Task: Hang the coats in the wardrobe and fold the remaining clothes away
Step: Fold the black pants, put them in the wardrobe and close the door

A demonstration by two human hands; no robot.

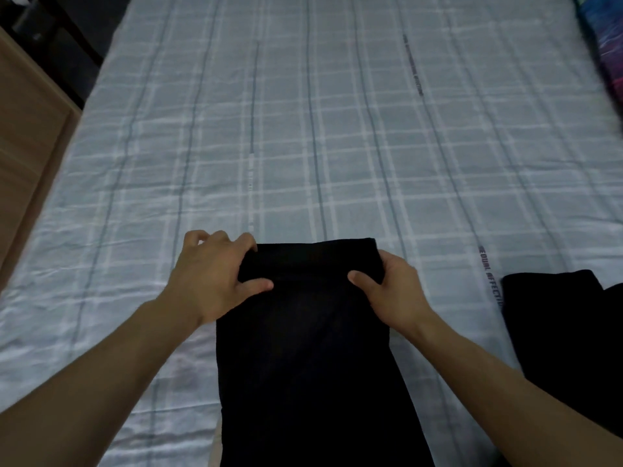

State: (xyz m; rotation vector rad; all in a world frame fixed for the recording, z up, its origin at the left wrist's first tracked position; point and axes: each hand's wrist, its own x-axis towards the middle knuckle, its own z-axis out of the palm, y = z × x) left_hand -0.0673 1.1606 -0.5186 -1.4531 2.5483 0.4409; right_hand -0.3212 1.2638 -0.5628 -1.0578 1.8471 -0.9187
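- A pale blue checked bedsheet (337,129) covers the bed, lightly creased.
- A light wooden cabinet (30,136) stands along the left edge.
- Colourful patterned fabric (606,45) lies at the top right corner.

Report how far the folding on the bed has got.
Done, apparently: one dark garment lies at the bed's right edge, possibly folded. In hand: left hand and right hand pinch the far end of a long black garment, mid-fold. Left: finishing it; no coats or wardrobe in view.
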